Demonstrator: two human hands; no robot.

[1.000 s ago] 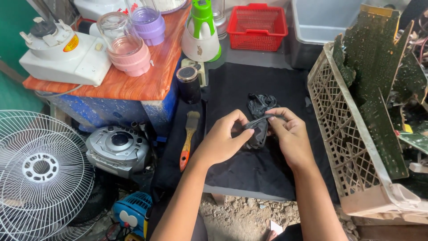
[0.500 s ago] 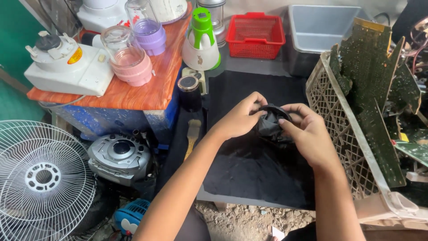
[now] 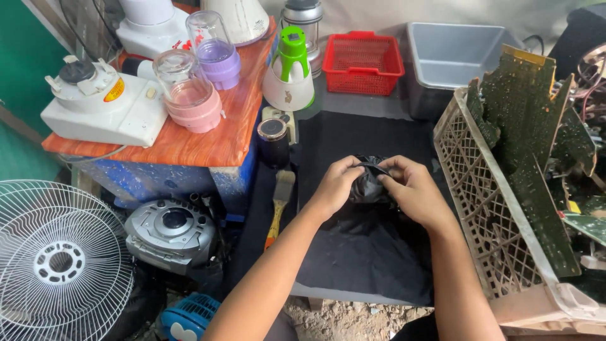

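Observation:
Both my hands meet over a black mat point(image 3: 372, 252) on the work surface. My left hand point(image 3: 334, 186) and my right hand point(image 3: 413, 189) each pinch the rim of a small crumpled black plastic bag point(image 3: 367, 186), holding its mouth apart between them. What is inside the bag is hidden. A paintbrush with an orange handle point(image 3: 278, 205) lies just left of my left forearm, and a dark cylindrical can point(image 3: 274, 142) stands beyond it.
A beige plastic crate point(image 3: 486, 208) full of green circuit boards point(image 3: 536, 132) stands at the right. A red basket point(image 3: 363, 62) and grey tub point(image 3: 451, 60) sit behind. Blender jars and a white appliance base point(image 3: 104, 107) fill an orange shelf at left; a fan point(image 3: 57, 259) stands below.
My hands have moved farther up the mat with the black bag and now spread its rim wider. The view has tilted slightly.

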